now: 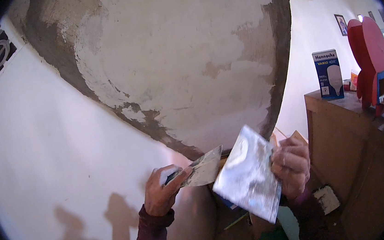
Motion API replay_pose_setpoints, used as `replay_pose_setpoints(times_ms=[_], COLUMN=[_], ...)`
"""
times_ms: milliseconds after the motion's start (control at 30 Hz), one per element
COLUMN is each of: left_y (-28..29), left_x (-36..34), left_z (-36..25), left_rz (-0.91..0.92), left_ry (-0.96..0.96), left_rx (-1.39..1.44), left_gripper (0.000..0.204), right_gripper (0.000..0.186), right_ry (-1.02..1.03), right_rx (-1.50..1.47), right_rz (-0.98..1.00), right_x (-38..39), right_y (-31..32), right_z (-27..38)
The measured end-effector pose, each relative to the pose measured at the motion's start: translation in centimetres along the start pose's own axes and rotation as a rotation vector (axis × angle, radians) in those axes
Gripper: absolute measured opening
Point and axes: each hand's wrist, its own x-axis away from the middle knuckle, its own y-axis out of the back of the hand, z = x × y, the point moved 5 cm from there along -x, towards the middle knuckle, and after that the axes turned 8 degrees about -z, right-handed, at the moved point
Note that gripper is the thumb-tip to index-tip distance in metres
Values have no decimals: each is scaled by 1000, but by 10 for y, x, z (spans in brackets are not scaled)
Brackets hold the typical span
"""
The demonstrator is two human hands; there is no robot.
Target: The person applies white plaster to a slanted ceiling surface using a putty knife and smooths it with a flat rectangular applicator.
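Observation:
My left hand is closed around a putty knife, its broad blade smeared with pale filler and pointing right. My right hand grips the right side of a rectangular metal plate, which is tilted and streaked with white filler. The blade's end lies close to the plate's left edge; whether they touch I cannot tell. Above both hands is a large surface coated with patchy pale plaster, with bare grey-brown bands along its edges.
A white wall runs along the left. At right stands a brown cabinet carrying a blue bulb box and a red upright object. Below lies a pale smeared piece beside the cabinet.

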Motion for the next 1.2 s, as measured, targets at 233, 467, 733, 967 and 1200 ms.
replay_pose_setpoints(times_ms=[233, 467, 733, 967, 1200], left_y=[-19, -74, -42, -24, -22], left_x=[108, 309, 408, 397, 421], left_z=[-8, -34, -75, -84, -94], left_rz=[-73, 108, 757, 181, 257], left_ry=[364, 1150, 1436, 1334, 1502], left_rx=[160, 346, -88, 211, 196], left_gripper=[40, 21, 40, 41, 41], right_gripper=[28, 20, 24, 28, 29], right_ry=[-96, -440, -531, -638, -596], right_rx=[208, 161, 277, 381, 404], right_rz=[181, 55, 109, 51, -49], right_x=[16, 62, 54, 57, 49], right_y=[-59, -138, -178, -163, -101], right_z=[-89, -205, -258, -281, -306])
